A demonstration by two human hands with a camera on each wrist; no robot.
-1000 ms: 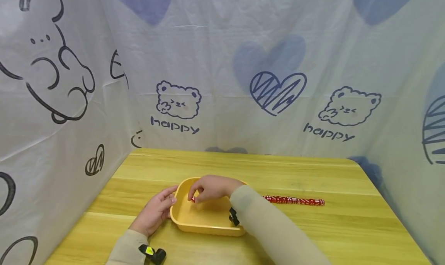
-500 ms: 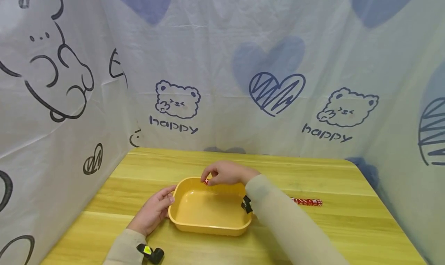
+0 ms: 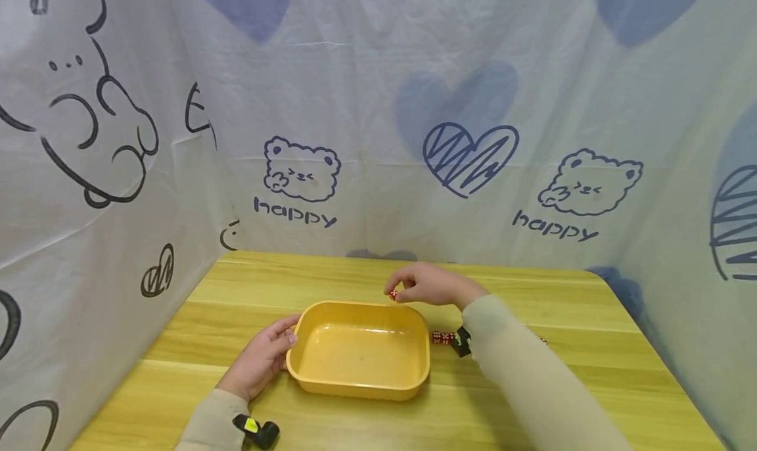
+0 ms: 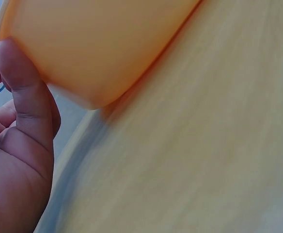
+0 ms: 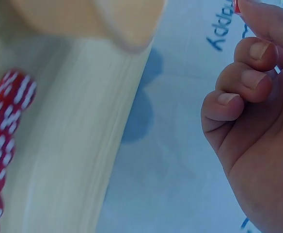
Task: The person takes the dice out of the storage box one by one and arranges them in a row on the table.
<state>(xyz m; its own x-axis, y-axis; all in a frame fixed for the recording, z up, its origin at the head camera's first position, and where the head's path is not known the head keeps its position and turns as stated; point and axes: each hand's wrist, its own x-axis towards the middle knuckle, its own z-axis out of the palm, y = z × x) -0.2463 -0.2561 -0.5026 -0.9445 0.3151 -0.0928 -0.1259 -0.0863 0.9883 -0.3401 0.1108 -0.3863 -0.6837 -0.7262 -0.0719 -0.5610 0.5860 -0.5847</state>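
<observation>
My left hand grips the left end of a yellow plastic tray, thumb at the rim; the left wrist view shows the thumb against its wall. Nothing lies inside the tray. Beyond its back right corner, my right hand pinches a red die with white dots between thumb and index finger. In the right wrist view only a sliver of that die shows, and the other fingers are curled. A row of red dice starts by the tray's right side, its middle hidden behind my right wrist and sleeve.
The wooden table has a white curtain with blue drawings behind it and curtains on both sides. Each wrist carries a small black camera. My right forearm crosses over the table's right half.
My right hand, with the die pinched, has risen out of the tray and moved right, past its back edge. The left hand keeps its hold on the tray, which stays almost in place.
</observation>
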